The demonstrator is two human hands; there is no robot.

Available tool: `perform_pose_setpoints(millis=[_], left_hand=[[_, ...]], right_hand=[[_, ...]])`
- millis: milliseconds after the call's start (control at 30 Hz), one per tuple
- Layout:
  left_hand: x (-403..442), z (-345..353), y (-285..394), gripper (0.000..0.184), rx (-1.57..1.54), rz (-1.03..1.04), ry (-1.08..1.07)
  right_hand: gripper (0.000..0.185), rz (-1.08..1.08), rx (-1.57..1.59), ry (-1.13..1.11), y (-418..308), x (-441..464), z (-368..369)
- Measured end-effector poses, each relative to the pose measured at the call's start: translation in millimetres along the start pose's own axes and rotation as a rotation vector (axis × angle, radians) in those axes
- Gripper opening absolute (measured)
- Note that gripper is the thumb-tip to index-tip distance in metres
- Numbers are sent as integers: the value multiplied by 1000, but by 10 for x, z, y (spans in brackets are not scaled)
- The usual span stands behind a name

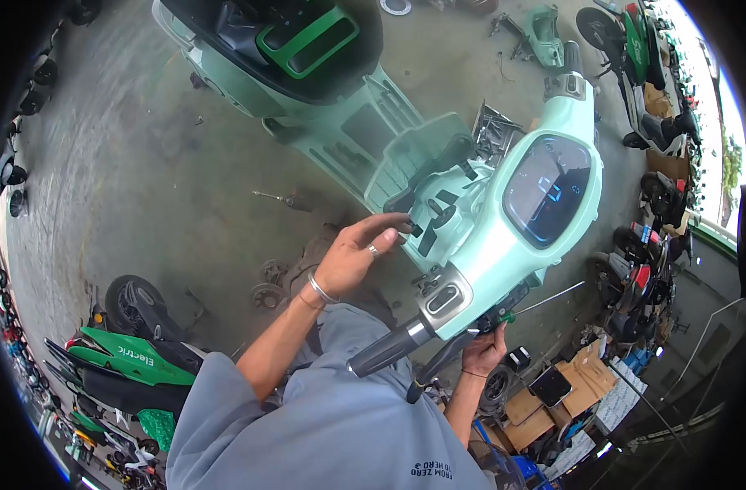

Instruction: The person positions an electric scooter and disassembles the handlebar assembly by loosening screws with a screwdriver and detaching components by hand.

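Note:
A mint-green scooter (494,211) fills the middle and right of the head view, its handlebar nearest me and its dashboard display (548,191) lit. My left hand (358,255), with a ring and a bracelet, is open beside the scooter's inner front panel (440,204). Its fingers reach toward a small black part there; whether they touch it I cannot tell. Below the handlebar, near the brake lever (443,359), my right hand (484,349) is closed around the green handle of a screwdriver (549,297). The screwdriver's long metal shaft points away to the right.
Green motorbikes (132,363) stand at the lower left. More bikes (644,273) line the right side. Cardboard boxes (584,380) and a tire (495,388) lie at the lower right. Loose metal parts (495,131) and a shock absorber (275,198) are on the concrete floor (169,188).

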State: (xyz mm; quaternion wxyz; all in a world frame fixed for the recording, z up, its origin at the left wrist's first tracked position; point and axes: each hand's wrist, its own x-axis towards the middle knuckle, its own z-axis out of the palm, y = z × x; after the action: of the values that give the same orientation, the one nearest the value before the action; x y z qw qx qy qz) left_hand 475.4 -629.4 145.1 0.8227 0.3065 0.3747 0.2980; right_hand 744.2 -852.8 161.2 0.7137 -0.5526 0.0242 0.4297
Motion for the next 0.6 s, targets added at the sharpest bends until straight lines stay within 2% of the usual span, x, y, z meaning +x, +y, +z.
perform_pose_setpoints(millis=[100, 200, 233, 400, 467, 600], left_hand=[[-291, 95, 164, 55, 146, 74, -198], [-455, 162, 174, 82, 278, 204, -292], [-478, 159, 174, 99, 344, 177, -336], [-513, 259, 341, 113, 472, 61, -442], [-579, 316, 392, 115, 461, -19, -391], [-684, 371, 402, 119, 568, -19, -328]], right_hand=[[31, -9, -87, 234, 26, -2, 45], [37, 40, -218, 180, 44, 43, -284], [37, 73, -159, 136, 44, 28, -291], [35, 51, -216, 187, 24, -76, -240], [35, 68, -228, 167, 33, -82, -321], [35, -2, -301, 172, 94, -83, -217]])
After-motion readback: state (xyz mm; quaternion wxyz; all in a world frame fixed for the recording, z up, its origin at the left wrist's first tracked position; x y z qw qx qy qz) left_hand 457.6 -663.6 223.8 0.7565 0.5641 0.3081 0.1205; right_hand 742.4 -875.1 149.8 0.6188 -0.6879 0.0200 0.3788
